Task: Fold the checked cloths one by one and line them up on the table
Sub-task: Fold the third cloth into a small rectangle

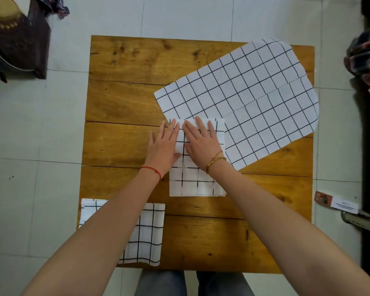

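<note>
A folded white cloth with a black check [195, 182] lies in the middle of the wooden table [126, 103]. My left hand [163, 145] and my right hand [201, 143] press flat on its far half, fingers spread, side by side. A second folded checked cloth [149, 233] rests at the near left corner, partly hidden under my left forearm. A large unfolded checked cloth [244, 92] lies spread at an angle across the far right of the table, its edge hanging past the right side.
A dark bag with a tan item [15, 39] sits on the tiled floor at top left. Plaid fabric [365, 60] is heaped at the right edge. A small printed box [335, 202] lies on the floor by the table's right side.
</note>
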A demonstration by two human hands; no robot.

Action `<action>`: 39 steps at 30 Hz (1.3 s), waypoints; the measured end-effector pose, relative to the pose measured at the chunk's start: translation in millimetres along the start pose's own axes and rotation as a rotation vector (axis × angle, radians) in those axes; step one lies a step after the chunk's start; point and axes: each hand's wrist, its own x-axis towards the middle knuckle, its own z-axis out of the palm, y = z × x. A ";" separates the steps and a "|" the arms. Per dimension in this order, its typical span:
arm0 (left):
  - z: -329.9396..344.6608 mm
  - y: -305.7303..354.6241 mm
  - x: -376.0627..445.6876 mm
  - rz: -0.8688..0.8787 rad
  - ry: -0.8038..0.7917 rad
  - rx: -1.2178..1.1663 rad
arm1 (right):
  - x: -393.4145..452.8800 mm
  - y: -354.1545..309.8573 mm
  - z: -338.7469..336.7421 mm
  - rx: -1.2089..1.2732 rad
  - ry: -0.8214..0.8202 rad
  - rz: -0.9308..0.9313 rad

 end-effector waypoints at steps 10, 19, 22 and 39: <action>5.0 -8.1 0.1 0.028 -0.015 0.019 | -27.4 49.2 9.2 -0.031 0.027 0.276; 10.5 -4.4 -4.1 0.015 0.028 0.035 | -30.2 33.0 -1.0 0.046 0.097 0.148; 15.3 -2.8 -9.7 0.008 0.074 0.031 | -21.7 11.5 -0.7 0.047 0.026 -0.020; 58.7 -13.7 -118.8 0.148 0.004 0.013 | -17.2 -9.4 -1.3 0.119 -0.124 0.080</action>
